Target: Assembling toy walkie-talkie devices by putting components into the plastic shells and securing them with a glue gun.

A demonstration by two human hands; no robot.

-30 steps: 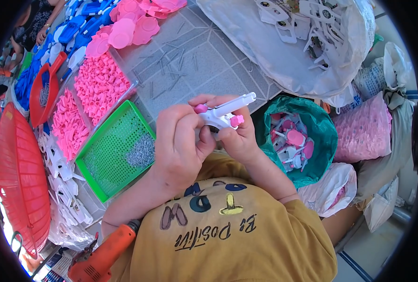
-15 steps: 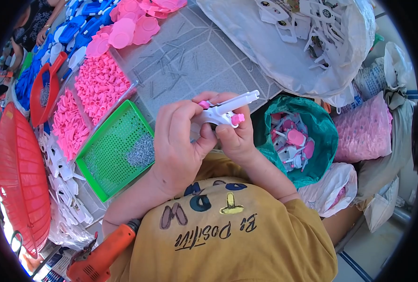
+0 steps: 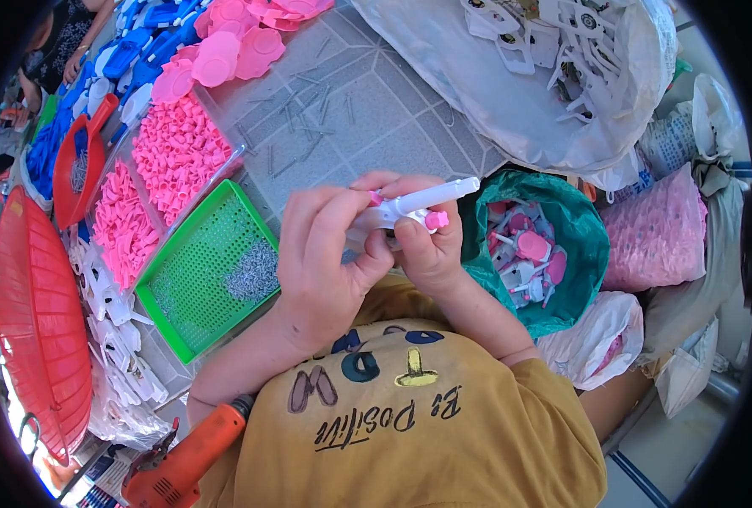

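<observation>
Both hands hold a white plastic toy part [image 3: 439,196] in front of my chest. It has a long tube pointing right and a small pink plug beneath the tube. My left hand [image 3: 325,262] grips its left end with bent fingers and thumb. From the right, my right hand [image 3: 431,258] closes around its body, thumb below the tube. The fingers hide much of the body. Nearest on the left is a green perforated tray [image 3: 162,328] holding small grey screws [image 3: 255,273]. At right stands a teal bag [image 3: 592,262] of white and pink assembled parts [image 3: 531,247].
An orange power drill [image 3: 185,457] lies by my left forearm. Thin metal pins [image 3: 308,140] are scattered on the grey tiled surface. Pink pieces [image 3: 177,157] fill bins at left. A white sack [image 3: 494,127] of white parts lies far right. Another person's hand [image 3: 74,66] shows far left.
The toy part has shifted slightly right and turned, so its tube tip sits farther right and lower. My right hand has moved slightly with it; both hands keep their hold.
</observation>
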